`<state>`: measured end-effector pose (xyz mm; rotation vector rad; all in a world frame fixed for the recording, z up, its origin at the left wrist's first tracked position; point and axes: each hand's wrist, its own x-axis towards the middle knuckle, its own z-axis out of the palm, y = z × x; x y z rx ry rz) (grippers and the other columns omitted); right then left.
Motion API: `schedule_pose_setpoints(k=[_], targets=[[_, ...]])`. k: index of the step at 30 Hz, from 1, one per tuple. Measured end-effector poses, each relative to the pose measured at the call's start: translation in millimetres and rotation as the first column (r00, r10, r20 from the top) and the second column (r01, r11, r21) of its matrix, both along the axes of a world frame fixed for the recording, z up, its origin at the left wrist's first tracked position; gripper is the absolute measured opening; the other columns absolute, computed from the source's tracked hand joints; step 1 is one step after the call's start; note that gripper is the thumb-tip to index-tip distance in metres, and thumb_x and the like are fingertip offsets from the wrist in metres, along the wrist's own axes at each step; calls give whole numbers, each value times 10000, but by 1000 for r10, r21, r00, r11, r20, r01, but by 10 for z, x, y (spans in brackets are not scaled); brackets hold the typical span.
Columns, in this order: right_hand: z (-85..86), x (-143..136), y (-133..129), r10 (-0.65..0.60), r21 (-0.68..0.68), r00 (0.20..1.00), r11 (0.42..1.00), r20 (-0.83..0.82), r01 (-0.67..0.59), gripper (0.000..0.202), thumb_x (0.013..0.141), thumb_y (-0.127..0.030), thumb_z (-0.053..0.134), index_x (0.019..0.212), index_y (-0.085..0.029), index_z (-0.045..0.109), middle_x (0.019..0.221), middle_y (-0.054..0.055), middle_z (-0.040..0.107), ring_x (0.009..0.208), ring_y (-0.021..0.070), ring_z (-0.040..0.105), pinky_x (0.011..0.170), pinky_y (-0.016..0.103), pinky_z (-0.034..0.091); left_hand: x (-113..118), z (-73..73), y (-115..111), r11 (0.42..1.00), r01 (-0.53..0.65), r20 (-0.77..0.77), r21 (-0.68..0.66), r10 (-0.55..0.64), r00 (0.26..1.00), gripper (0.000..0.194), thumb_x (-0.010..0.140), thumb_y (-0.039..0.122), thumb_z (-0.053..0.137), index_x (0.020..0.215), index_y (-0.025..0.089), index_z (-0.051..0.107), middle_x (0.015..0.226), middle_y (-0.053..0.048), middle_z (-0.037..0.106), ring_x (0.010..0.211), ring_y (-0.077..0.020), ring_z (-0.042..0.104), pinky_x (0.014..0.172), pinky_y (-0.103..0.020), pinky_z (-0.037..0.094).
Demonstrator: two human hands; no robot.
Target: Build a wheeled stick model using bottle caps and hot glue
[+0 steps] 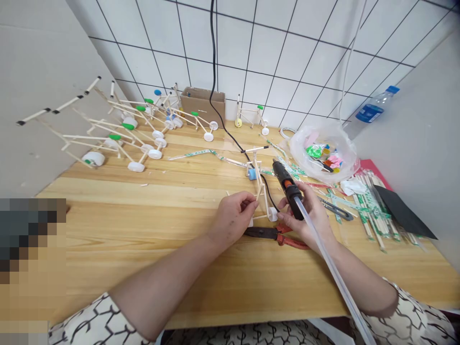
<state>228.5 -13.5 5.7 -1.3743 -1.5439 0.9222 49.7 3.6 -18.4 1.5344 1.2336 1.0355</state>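
My left hand (233, 218) pinches a thin stick of a small wooden-stick tricycle (259, 179) standing on the table. This tricycle has a blue front wheel (252, 174), white rear wheels (273, 214) and a black-tipped handlebar (256, 149). In my right hand (311, 218) is a black hot glue gun (287, 184), its nozzle pointing up and away from me, beside the tricycle. A long clear glue stick (325, 261) trails from its back end over my forearm. Red-handled pliers (262, 233) lie just below both hands, partly covered by the right.
Several stick tricycles (115, 137) stand at left, near a cardboard box (203, 108). Right of my hands are a utility knife (336, 209), wrapped sticks (373, 215), a plastic bag (347, 165) of scraps and black sheet (404, 211). A black cord (214, 57) hangs across the wall.
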Motion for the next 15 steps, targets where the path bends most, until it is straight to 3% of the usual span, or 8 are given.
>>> schedule_pose_setpoints(k=[7, 15], targets=[[1, 32, 33, 73, -77, 993, 995, 93, -66, 671, 620, -208, 687, 1220, -224, 388, 892, 40, 647, 556, 109, 523, 547, 274, 450, 4, -18, 9, 1000, -13, 19, 2, 13, 1000, 157, 769, 275, 538, 705, 148, 605, 584, 20, 552, 536, -105, 490, 507, -193, 381], [-1, 20, 41, 78, -114, 990, 991, 121, -64, 687, 627, -184, 668, 1247, -226, 377, 874, 25, 655, 532, 102, 525, 531, 256, 448, 5, -26, 9, 1000, -2, 12, 3, 2, 1000, 152, 779, 266, 529, 719, 147, 604, 590, 21, 540, 546, -101, 481, 513, -191, 380]])
